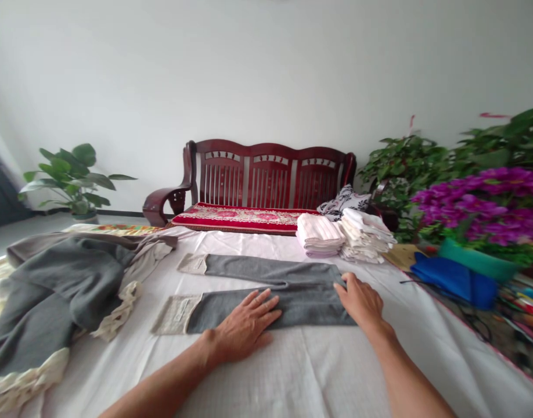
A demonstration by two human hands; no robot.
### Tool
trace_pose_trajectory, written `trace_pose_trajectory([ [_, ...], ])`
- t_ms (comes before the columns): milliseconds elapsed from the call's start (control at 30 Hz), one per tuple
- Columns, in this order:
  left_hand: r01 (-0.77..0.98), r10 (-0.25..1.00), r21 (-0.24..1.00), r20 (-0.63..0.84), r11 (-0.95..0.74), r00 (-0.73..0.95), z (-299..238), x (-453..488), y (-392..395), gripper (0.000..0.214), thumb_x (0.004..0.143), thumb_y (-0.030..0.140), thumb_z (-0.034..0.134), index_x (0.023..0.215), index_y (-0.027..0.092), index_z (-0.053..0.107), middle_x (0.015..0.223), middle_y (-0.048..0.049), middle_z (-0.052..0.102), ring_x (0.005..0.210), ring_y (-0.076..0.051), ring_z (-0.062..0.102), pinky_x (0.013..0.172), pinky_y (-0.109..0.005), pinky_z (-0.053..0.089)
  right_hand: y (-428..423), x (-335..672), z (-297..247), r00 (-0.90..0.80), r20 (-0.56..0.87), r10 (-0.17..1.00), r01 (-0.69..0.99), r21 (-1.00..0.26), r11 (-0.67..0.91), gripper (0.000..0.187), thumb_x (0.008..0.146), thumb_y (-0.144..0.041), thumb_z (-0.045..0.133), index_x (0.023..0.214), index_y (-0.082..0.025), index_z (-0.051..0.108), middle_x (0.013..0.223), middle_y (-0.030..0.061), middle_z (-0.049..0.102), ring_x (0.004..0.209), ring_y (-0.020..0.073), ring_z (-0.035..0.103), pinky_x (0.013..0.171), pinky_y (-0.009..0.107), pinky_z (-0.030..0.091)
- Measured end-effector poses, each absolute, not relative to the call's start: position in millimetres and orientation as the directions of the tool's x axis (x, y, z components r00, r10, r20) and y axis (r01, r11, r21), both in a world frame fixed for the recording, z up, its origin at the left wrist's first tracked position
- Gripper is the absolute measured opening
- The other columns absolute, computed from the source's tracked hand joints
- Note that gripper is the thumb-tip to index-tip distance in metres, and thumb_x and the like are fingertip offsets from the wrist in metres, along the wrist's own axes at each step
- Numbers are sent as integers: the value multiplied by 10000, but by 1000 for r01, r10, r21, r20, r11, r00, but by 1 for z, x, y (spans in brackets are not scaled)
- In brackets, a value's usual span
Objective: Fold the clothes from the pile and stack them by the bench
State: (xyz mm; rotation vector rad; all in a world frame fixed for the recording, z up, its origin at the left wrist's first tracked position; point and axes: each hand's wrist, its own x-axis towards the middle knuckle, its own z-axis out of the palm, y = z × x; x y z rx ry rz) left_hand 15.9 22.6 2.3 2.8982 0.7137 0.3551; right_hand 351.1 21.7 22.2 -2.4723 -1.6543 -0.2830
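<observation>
Grey trousers (266, 269) with pale cuffs lie spread flat on a white cloth (310, 371), legs pointing left and waist to the right. My left hand (247, 325) rests palm down on the nearer leg, its fingers spread. At the waist end, my right hand (360, 299) has its thumb and fingers closed on the edge of the trousers. The fingertips under the fabric there are partly hidden.
To the left lies a heap of grey clothing (70, 278) with cream frilled edges. Behind stand folded white and pink cloths (321, 235) and a dark red wooden bench (269, 180). Purple flowers (484, 203) and a blue bag-like item (453, 278) are at right.
</observation>
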Motion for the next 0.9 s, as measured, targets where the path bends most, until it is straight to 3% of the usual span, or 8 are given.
trace_pose_trajectory([
  [200, 425, 467, 229, 187, -876, 864, 2, 14, 23, 540, 982, 316, 476, 1513, 256, 396, 1598, -54, 364, 1517, -283, 202, 1241, -504, 186, 25, 348, 12, 370, 207, 906, 928, -116, -353, 402, 954, -336, 405, 1316, -197, 510, 1236, 164, 689, 915, 278, 723, 735, 379, 518],
  [400, 445, 508, 296, 185, -845, 841, -5, 14, 26, 625, 947, 286, 521, 1542, 294, 329, 1586, -39, 387, 1488, -249, 296, 1234, -470, 224, 28, 377, 10, 394, 195, 898, 916, -162, -367, 466, 928, -345, 464, 1372, -219, 523, 1191, 142, 714, 1009, 293, 703, 783, 371, 523],
  [567, 475, 541, 313, 172, -822, 823, -3, 11, 25, 552, 935, 322, 547, 1476, 292, 441, 1580, -52, 398, 1476, -265, 324, 1222, -499, 236, 29, 397, 8, 368, 109, 923, 915, -223, -338, 485, 905, -379, 524, 1354, -202, 567, 1213, 128, 710, 1093, 287, 674, 842, 349, 508],
  [700, 452, 522, 325, 173, -831, 835, 0, 6, 22, 487, 928, 302, 545, 1413, 285, 505, 1577, -52, 404, 1484, -260, 307, 1220, -496, 236, 23, 392, 14, 411, 53, 910, 905, -148, -400, 458, 959, -467, 425, 1280, -201, 616, 1139, 151, 727, 1025, 321, 691, 798, 397, 510],
  [800, 418, 501, 354, 188, -837, 845, 1, 6, 22, 471, 918, 282, 545, 1388, 271, 517, 1572, -54, 412, 1490, -252, 294, 1220, -484, 240, 19, 380, 21, 384, 216, 898, 920, -9, -392, 404, 976, -381, 397, 1230, -184, 640, 1100, 166, 723, 994, 329, 684, 806, 435, 506],
  [900, 406, 498, 379, 184, -831, 847, 1, 10, 23, 461, 913, 272, 547, 1373, 261, 525, 1556, -55, 438, 1480, -240, 318, 1224, -464, 239, 20, 361, 22, 149, 413, 899, 985, 14, -169, 373, 968, -262, 382, 1198, -197, 669, 1157, 132, 712, 1085, 287, 644, 937, 426, 479],
])
